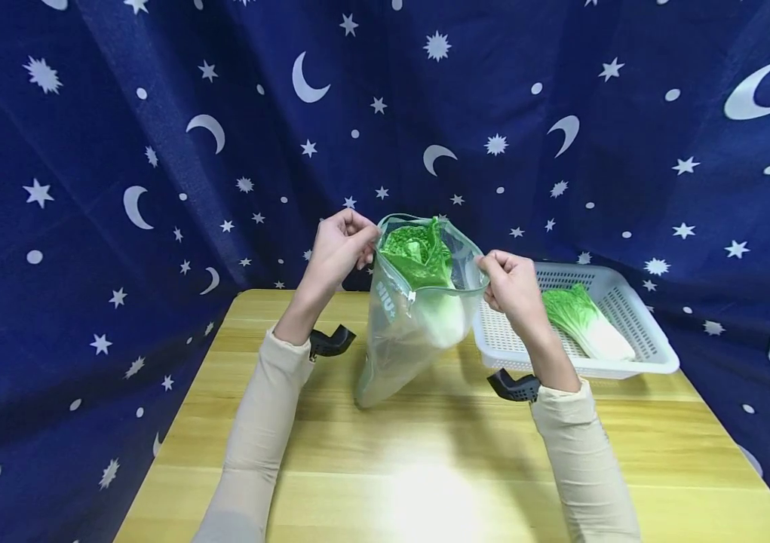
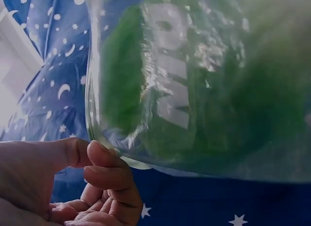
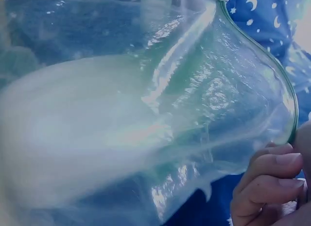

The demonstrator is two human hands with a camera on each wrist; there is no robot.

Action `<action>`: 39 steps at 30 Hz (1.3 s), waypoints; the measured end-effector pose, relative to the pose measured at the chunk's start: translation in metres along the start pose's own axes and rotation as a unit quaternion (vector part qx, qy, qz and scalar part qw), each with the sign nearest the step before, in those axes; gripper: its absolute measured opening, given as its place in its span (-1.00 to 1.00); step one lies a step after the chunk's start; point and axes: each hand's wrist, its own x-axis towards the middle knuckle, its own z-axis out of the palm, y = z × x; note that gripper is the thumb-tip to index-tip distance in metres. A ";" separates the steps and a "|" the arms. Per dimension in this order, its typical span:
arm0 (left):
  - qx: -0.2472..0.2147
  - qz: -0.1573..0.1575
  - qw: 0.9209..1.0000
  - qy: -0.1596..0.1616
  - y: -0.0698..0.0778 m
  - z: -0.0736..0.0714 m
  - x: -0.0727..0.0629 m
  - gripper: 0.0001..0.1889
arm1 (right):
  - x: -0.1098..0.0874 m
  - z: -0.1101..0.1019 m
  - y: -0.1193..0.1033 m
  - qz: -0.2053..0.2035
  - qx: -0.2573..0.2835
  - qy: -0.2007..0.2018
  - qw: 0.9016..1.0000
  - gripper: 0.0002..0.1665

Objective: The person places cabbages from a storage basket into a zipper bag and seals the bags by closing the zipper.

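A clear zip bag (image 1: pixel 391 347) with white lettering hangs between the two hands, its mouth spread wide. My left hand (image 1: pixel 344 245) pinches the left corner of the rim between thumb and forefinger. At the opposite corner, my right hand (image 1: pixel 512 286) grips the rim with curled fingers. Inside the bag is a napa cabbage (image 1: pixel 418 256), green leaves up at the opening and the white stem lower down. Through the plastic, the right wrist view shows that pale stem (image 3: pixel 63 133). A small white slider (image 1: pixel 412 296) sits on the near edge of the bag's mouth.
A white plastic basket (image 1: pixel 656 343) stands at the back right of the wooden table (image 1: pixel 330 467). Another napa cabbage (image 1: pixel 591 324) lies in it. A dark blue curtain (image 1: pixel 385 113) with stars and moons hangs behind and beside the table.
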 end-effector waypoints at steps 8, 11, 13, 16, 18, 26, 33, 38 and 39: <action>0.022 0.016 1.000 -0.012 0.007 0.004 -0.001 -0.94 | 0.003 -0.003 -0.018 -0.027 0.036 0.010 0.999 -0.58; 0.062 0.011 0.998 -0.021 0.004 0.003 -0.004 -0.94 | 0.002 -0.003 -0.016 -0.015 0.031 0.003 0.999 -0.57; 0.098 -0.001 0.995 -0.029 0.002 0.003 -0.008 -0.88 | 0.001 -0.003 -0.015 -0.007 0.019 0.008 1.000 -0.58; 0.129 -0.018 0.991 -0.041 0.002 0.006 -0.015 -0.68 | 0.000 -0.002 -0.014 -0.006 -0.005 0.019 1.000 -0.59; 0.149 -0.022 0.987 -0.050 0.006 0.012 -0.019 -0.55 | -0.001 -0.001 -0.014 -0.012 -0.019 0.025 0.999 -0.59; 0.203 -0.014 0.975 -0.092 0.022 0.032 -0.030 -0.80 | -0.003 0.007 -0.014 -0.020 -0.020 0.022 0.999 -0.62; 0.088 -0.050 0.994 -0.049 0.013 0.014 -0.030 -0.87 | -0.004 0.006 -0.013 -0.022 0.000 0.017 1.000 -0.66; 0.018 -0.043 0.999 -0.023 0.008 0.003 -0.030 -0.82 | -0.003 0.010 -0.009 -0.022 -0.008 -0.009 1.000 -0.67; 0.011 -0.039 0.999 -0.015 0.007 0.000 -0.030 -0.82 | -0.003 0.012 -0.008 -0.022 -0.012 -0.013 1.000 -0.68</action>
